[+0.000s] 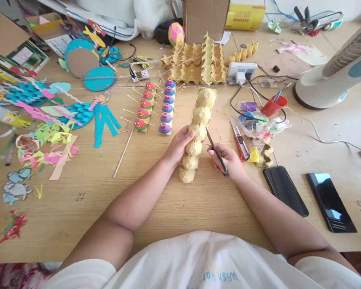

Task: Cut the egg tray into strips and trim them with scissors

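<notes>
L hand is clamped on the egg-carton strip, mid-worktop, btwn near & far edges; R hand, apart from L, grips a dark cutting tool, blade just beside strip. Poss. trouble: a slip could nick L thumb; too tight a squeeze may crush pulp; swinging strip's far end L might knock purple row.

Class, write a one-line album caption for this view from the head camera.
A left hand steadies a bumpy egg-carton strip while the right hand holds a dark blade beside it.
</notes>
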The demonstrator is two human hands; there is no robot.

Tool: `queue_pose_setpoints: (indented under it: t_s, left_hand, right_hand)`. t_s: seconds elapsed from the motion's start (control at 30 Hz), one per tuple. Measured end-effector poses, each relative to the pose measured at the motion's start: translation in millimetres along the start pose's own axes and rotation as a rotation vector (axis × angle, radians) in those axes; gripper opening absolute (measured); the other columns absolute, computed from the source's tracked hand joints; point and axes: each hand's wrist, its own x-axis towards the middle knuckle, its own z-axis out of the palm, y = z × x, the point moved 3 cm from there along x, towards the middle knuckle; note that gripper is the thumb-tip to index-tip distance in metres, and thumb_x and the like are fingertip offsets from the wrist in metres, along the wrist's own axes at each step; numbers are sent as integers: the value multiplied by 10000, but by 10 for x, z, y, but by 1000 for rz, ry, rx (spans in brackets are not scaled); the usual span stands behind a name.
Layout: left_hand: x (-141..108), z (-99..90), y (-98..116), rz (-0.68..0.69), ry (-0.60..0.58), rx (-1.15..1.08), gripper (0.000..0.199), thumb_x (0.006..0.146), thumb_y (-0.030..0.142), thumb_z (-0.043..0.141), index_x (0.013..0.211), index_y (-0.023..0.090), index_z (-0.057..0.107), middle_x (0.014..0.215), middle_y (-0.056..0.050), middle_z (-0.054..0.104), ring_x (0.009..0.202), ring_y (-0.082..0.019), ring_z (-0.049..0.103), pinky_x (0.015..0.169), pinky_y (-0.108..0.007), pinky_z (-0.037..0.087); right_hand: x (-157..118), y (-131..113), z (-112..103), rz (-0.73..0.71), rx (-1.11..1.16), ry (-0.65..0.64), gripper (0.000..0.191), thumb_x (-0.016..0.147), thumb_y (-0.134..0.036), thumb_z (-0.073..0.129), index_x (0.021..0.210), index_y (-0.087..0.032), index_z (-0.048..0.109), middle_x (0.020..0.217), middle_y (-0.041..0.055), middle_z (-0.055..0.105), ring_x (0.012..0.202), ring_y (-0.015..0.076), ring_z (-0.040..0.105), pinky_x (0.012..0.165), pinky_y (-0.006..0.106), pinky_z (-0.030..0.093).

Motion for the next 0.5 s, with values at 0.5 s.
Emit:
queue_pose_setpoints:
  t_s: [0.5]
  left_hand:
    - [-17, 23, -5, -39, 19, 22, 451, 792, 674, 815, 933, 266, 685, 834, -45, 730, 775, -227, 722, 593, -314, 464]
  right_hand:
    - [19, -6, 7, 9, -59, -14, 485, 829, -667, 802, 895, -233, 597, 538, -96, 459, 413, 79, 385, 397, 238, 275]
